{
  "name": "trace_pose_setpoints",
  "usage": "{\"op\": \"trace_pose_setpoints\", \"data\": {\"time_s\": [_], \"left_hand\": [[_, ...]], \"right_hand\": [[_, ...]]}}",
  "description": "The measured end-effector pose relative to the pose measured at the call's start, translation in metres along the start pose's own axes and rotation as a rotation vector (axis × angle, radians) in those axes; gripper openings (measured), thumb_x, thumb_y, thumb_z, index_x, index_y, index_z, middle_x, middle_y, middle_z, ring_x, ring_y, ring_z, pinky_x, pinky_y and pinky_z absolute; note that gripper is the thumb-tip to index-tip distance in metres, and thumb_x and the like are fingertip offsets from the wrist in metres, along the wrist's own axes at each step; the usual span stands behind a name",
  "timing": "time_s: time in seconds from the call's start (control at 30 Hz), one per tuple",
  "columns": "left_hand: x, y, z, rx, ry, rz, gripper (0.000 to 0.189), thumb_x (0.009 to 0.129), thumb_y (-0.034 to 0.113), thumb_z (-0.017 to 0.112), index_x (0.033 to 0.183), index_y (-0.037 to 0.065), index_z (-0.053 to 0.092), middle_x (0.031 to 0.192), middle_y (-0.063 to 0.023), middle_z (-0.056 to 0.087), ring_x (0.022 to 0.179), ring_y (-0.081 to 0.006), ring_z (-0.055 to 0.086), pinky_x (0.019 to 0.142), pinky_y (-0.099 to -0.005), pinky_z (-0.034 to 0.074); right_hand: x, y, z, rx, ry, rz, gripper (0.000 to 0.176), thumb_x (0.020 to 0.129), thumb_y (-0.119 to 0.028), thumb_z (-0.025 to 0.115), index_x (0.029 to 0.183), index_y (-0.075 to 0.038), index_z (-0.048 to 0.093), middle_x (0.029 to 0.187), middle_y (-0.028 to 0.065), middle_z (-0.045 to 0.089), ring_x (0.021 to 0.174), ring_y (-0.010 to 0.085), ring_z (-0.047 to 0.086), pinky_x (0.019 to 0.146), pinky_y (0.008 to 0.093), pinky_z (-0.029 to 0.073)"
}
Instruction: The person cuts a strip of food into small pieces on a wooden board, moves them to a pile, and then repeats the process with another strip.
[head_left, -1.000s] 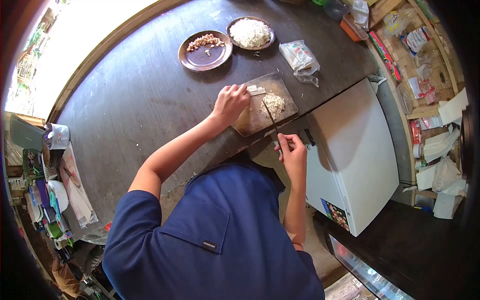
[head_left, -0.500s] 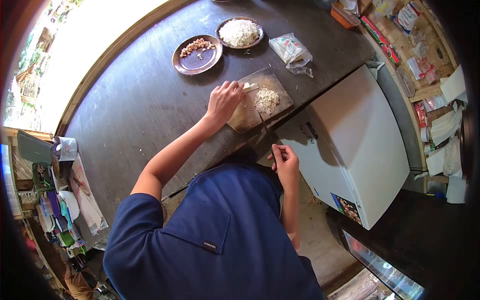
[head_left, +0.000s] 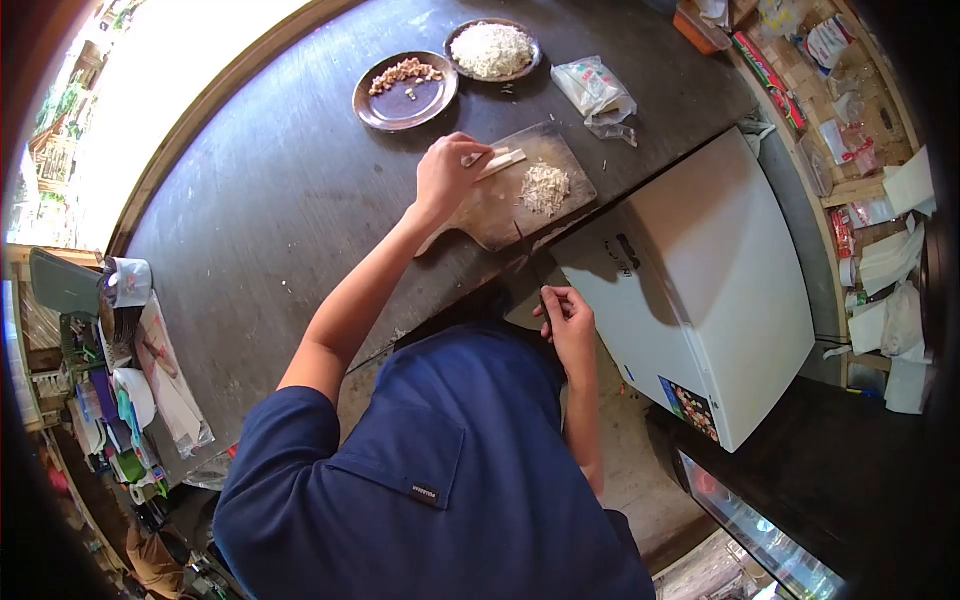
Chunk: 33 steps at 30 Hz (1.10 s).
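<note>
My left hand [head_left: 449, 178] is over the wooden cutting board [head_left: 492, 228], its fingers pinched on the near end of pale, straight-cut sticks [head_left: 503, 160]. A heap of finely chopped pale pieces [head_left: 545, 189] lies on the board to the right of those sticks. My right hand [head_left: 568, 322] is closed round the handle of a knife [head_left: 525, 243], below the table's front edge. The dark, narrow blade points up toward the board, its tip at the board's near edge, apart from the sticks.
Beyond the board stand a brown plate [head_left: 406, 117] with small brown pieces and another plate [head_left: 533, 68] heaped with white shreds. A plastic bag [head_left: 594, 92] lies to their right. A white chest freezer [head_left: 720, 280] adjoins the table [head_left: 250, 220]. Utensils and containers [head_left: 115, 380] crowd the left.
My left hand has shifted slightly, and the sticks under it now show more clearly. The board's handle has come into sight. My right hand keeps the knife in nearly the same place.
</note>
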<state>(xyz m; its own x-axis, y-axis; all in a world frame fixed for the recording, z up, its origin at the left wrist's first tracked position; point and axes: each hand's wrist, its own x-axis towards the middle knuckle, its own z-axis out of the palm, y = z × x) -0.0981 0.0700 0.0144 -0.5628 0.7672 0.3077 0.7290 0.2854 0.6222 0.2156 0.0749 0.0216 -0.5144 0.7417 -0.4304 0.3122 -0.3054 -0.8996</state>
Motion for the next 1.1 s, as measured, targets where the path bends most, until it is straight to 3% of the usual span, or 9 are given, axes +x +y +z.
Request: {"op": "trace_pose_setpoints", "data": {"time_s": [0.1,0.3,0.47,0.57,0.67,0.87,0.97,1.03,1.1], "left_hand": [[-0.001,0.0,-0.003,-0.075,0.136,-0.002,0.014,0.093,0.022,0.08,0.1,0.012,0.086,0.1,-0.0067,0.078,0.092,-0.0278,0.073,0.083,-0.0402,0.057],[-0.048,0.019,-0.013,0.121,0.244,0.286,0.009,0.092,0.017,0.08,0.097,0.011,0.081,0.102,-0.0038,0.077,0.095,-0.024,0.071,0.085,-0.0374,0.057],[-0.091,0.027,0.003,0.127,0.022,0.292,0.018,0.089,0.013,0.081,0.107,0.012,0.079,0.109,-0.0018,0.075,0.102,-0.0234,0.071,0.089,-0.0387,0.055],[-0.098,0.036,0.009,0.121,0.042,0.311,0.021,0.09,0.013,0.079,0.111,0.012,0.079,0.113,-0.0029,0.073,0.105,-0.024,0.069,0.092,-0.0391,0.054],[-0.097,0.038,0.013,0.089,-0.021,0.306,0.024,0.09,0.012,0.078,0.115,0.011,0.078,0.113,-0.0034,0.071,0.102,-0.0252,0.067,0.092,-0.0403,0.054],[-0.094,0.047,0.012,0.064,-0.098,0.29,0.023,0.092,0.009,0.076,0.114,0.009,0.078,0.112,-0.0043,0.068,0.095,-0.0254,0.065,0.088,-0.0403,0.053],[-0.096,0.045,0.014,0.04,-0.114,0.285,0.024,0.092,0.008,0.075,0.116,0.007,0.077,0.113,-0.0051,0.068,0.094,-0.0253,0.064,0.087,-0.04,0.054],[-0.096,0.043,0.013,0.016,-0.115,0.291,0.025,0.091,0.007,0.074,0.117,0.007,0.076,0.113,-0.0054,0.067,0.094,-0.0253,0.064,0.086,-0.04,0.054],[-0.096,0.043,0.009,0.059,-0.164,0.312,0.03,0.09,0.008,0.074,0.12,0.006,0.075,0.117,-0.0058,0.066,0.098,-0.0251,0.064,0.089,-0.0396,0.054]], "right_hand": [[0.001,-0.003,0.001,0.017,0.008,0.008,0.029,0.108,-0.03,0.071,0.11,-0.001,0.071,0.083,0.0041,0.073,0.057,0.005,0.055,0.052,0.0221,0.042],[0.005,0.003,0.001,0.034,0.054,-0.001,0.029,0.108,-0.03,0.07,0.114,-0.001,0.07,0.086,0.0042,0.073,0.058,0.0049,0.056,0.052,0.0217,0.043],[0.005,-0.001,0.004,-0.007,0.043,-0.002,0.03,0.109,-0.029,0.07,0.116,0.0,0.07,0.086,0.0044,0.073,0.06,0.0058,0.057,0.053,0.0233,0.045],[0.007,-0.007,0.006,-0.094,0.05,-0.035,0.029,0.108,-0.029,0.07,0.117,-0.001,0.069,0.086,0.0047,0.073,0.064,0.0073,0.061,0.055,0.0244,0.047],[0.013,-0.01,0.007,-0.2,0.098,-0.104,0.03,0.109,-0.029,0.069,0.116,-0.001,0.068,0.085,0.0053,0.072,0.059,0.0069,0.058,0.053,0.0242,0.047],[0.024,-0.012,0.006,-0.318,0.092,-0.171,0.027,0.108,-0.027,0.069,0.116,-0.001,0.067,0.087,0.0072,0.075,0.066,0.009,0.065,0.056,0.0251,0.05],[0.027,-0.009,0.008,-0.37,0.133,-0.207,0.028,0.108,-0.027,0.07,0.114,0.0,0.067,0.089,0.0083,0.076,0.074,0.0119,0.071,0.061,0.0273,0.053],[0.023,-0.017,0.006,-0.41,0.136,-0.161,0.036,0.105,-0.038,0.072,0.109,-0.002,0.068,0.096,0.0166,0.079,0.092,0.0329,0.079,0.079,0.0423,0.058],[0.019,-0.027,0.004,-0.457,0.146,-0.135,0.037,0.105,-0.039,0.072,0.107,-0.003,0.068,0.095,0.0158,0.079,0.091,0.033,0.079,0.078,0.0427,0.058]]}}
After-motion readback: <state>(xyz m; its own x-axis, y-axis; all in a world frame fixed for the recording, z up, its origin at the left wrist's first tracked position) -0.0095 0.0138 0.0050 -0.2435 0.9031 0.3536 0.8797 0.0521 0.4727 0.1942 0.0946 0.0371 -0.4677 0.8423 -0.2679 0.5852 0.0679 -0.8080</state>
